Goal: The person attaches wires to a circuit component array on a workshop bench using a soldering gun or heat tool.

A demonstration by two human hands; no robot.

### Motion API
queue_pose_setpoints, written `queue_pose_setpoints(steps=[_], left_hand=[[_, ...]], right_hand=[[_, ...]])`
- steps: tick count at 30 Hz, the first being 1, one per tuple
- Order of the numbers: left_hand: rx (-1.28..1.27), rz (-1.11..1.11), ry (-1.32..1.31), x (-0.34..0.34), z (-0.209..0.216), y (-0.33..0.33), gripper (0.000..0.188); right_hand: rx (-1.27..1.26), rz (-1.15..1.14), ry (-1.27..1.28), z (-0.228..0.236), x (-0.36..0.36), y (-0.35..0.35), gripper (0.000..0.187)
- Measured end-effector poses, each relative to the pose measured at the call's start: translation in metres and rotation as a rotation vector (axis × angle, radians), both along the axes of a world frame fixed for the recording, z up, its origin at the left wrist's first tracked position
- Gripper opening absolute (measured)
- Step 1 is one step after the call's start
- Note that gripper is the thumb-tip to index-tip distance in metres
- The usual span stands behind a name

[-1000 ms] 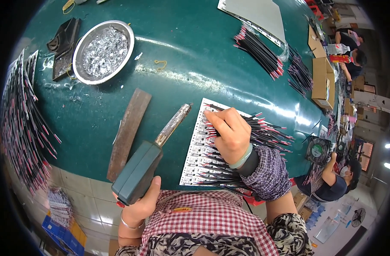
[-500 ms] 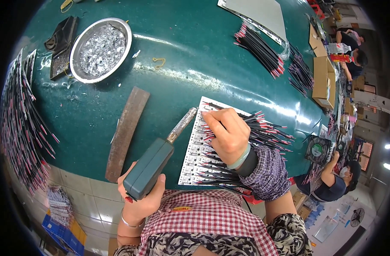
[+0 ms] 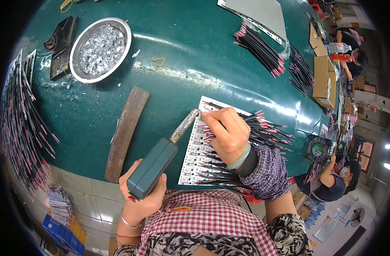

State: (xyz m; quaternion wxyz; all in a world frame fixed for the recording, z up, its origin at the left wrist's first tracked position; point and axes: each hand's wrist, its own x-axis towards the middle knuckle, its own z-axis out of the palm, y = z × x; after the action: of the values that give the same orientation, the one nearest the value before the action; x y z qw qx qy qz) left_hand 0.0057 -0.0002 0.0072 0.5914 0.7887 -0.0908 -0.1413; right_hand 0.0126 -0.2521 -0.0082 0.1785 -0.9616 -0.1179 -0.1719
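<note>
My left hand (image 3: 146, 192) is wrapped round the handle of a green soldering gun (image 3: 152, 168). Its silvery, solder-coated tip meets the upper left edge of a white circuit board panel (image 3: 187, 170), right beside my other fingertips. Above that panel my right hand (image 3: 229, 134) is pinched closed at a thin wire by the board's edge; the fingers hide most of it. Black and red wires (image 3: 267, 128) fan out to the right from under the hand, and more wires (image 3: 218, 175) lie across the lower part of the panel.
Left of the gun lies a rusty metal bar (image 3: 126, 134). A metal bowl (image 3: 73, 70) of solder scraps stands beyond, next to a black tray (image 3: 60, 64). Wired boards (image 3: 22, 123) hang over the left table edge. Wire bundles (image 3: 261, 51), a box (image 3: 321, 81) and a fan (image 3: 318, 149) are rightward.
The soldering gun has shifted slightly right with my left hand, bringing its tip onto the board edge beside my right fingertips. My right hand stays in place.
</note>
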Motion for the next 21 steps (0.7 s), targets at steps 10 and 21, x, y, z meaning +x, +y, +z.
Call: queue_pose_setpoints(steps=[10, 21], left_hand=[[-0.07, 0.074, -0.017, -0.0082, -0.006, 0.002, 0.021], [0.007, -0.021, -0.044, -0.0045, -0.0012, 0.0037, 0.019]], right_hand=[[0.031, 0.007, -0.005, -0.0023, -0.0003, -0.0016, 0.036], [0.018, 0.023, 0.004, 0.0006, 0.0, -0.0018, 0.035]])
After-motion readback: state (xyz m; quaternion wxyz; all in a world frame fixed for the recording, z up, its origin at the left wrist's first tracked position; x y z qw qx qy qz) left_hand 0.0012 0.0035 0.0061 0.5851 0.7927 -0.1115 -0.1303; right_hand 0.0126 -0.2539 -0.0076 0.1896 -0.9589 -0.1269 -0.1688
